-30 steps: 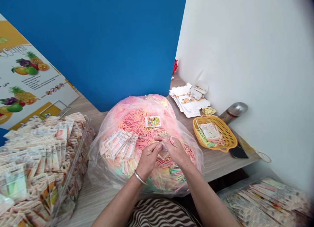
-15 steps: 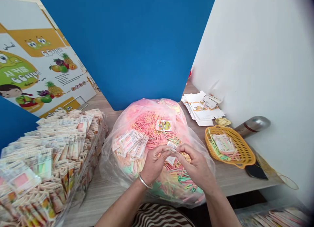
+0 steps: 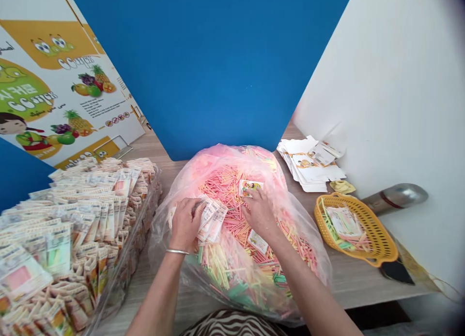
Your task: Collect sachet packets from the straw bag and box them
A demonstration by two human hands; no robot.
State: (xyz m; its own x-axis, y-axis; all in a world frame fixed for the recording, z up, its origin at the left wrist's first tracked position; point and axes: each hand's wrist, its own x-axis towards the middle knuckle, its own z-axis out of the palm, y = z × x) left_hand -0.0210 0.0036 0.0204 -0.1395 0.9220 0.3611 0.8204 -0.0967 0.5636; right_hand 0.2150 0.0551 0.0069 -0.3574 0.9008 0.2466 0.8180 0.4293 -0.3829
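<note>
Blue panel (image 3: 218,64) blocks behind the bag (image 3: 308,224) — hands (image 3: 187,224) loosely open at packets (image 3: 215,224) — yellow basket (image 3: 385,244) nearby.

Blue panel (image 3: 218,64); white wall (image 3: 392,93)

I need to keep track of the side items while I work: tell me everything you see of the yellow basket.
The yellow basket is oval, looks plastic, with slotted sides. It stands upright on the table, holding packets and loose sticks toward its left end. A metallic cylinder lies behind; whether they touch is unclear.
</note>
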